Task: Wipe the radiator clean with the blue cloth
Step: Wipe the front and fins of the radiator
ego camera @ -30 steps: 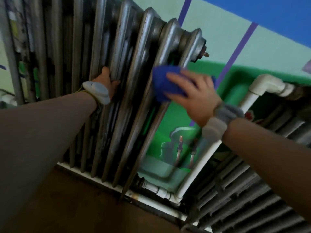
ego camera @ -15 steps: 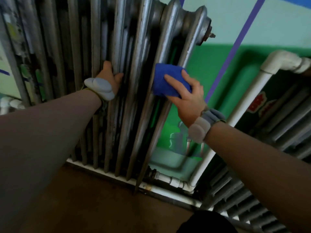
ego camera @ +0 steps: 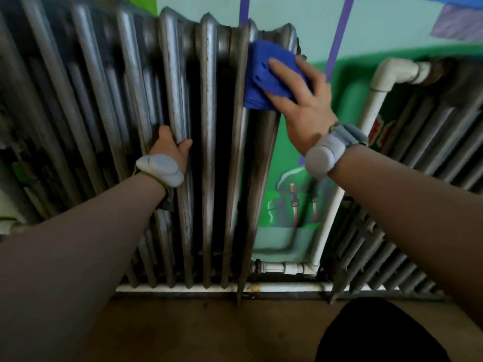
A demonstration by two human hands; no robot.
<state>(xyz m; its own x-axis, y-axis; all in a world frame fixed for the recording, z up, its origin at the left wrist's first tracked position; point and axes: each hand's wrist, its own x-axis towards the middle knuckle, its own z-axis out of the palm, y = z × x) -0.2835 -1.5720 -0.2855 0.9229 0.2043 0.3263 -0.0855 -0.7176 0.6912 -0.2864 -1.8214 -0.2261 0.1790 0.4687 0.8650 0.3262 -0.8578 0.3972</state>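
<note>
Nearest to us lies the brown floor (ego camera: pixel 198 333), with a dark rounded shape (ego camera: pixel 376 335) at its lower right edge that we cannot identify. Above it our two forearms reach forward, each with a pale grey wristband: the left wristband (ego camera: pixel 160 167) and the right wristband (ego camera: pixel 326 155). Our left hand (ego camera: pixel 170 146) holds one of the upright columns of the radiator (ego camera: pixel 209 131) about midway up its height; its grip is curled round that column, the thumb showing on the right side of the column and the fingers hidden behind it. Our right hand (ego camera: pixel 300 100) sits higher and further right, at the radiator's last column near the top. Its grip is spread, with the fingers straight and laid flat on the blue cloth (ego camera: pixel 269 74), pressing it against the metal. The blue cloth is folded into a thick pad and covers the upper part of the end column, just below the rounded top. The radiator is grey cast metal, worn and dark in the gaps between columns. At its foot a white pipe (ego camera: pixel 287 269) runs along just above the floor, and a white pipe riser (ego camera: pixel 366 121) climbs to an elbow at the upper right. Beyond the riser stands a second radiator (ego camera: pixel 418 158), tilted in our view. Furthest back is the painted wall (ego camera: pixel 292 178), green low down and pale mint above, crossed by purple stripes (ego camera: pixel 337 35).
</note>
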